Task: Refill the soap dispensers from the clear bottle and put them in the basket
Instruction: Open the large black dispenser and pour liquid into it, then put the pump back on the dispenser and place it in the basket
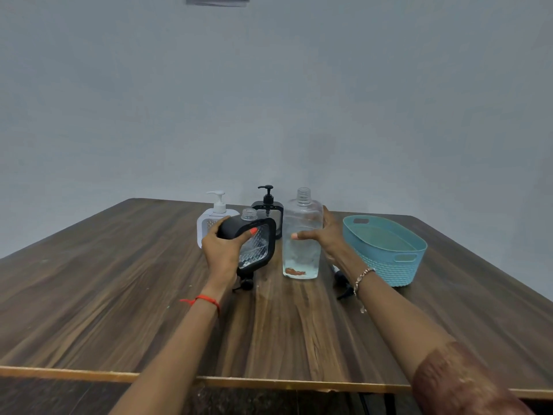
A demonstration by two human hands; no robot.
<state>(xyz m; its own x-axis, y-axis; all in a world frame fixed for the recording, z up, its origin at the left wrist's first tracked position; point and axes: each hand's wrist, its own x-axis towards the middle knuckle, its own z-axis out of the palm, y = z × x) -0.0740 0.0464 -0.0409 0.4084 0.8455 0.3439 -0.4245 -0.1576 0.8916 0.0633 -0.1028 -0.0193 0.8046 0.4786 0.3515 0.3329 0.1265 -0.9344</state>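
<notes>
Now the open black dispenser (257,250) is in my left hand (223,250), fingers and thumb wrapped round its body. It is tilted so its bare neck (249,214) points up and rightward. Just beside it, to the right, the clear bottle (302,256) stands upright on the table (149,295), uncapped and partly full. My right hand (327,235) clasps it, thumb across the front and fingers behind.

The bottle's long axis is vertical and its mouth sits higher than the neck, so I judge the pour needs a lift and a leftward tip. A loose pump (245,284) lies below the left hand. Behind stand a white dispenser (217,217) and a second black dispenser (269,205). The teal basket (386,265) waits right of my right hand.
</notes>
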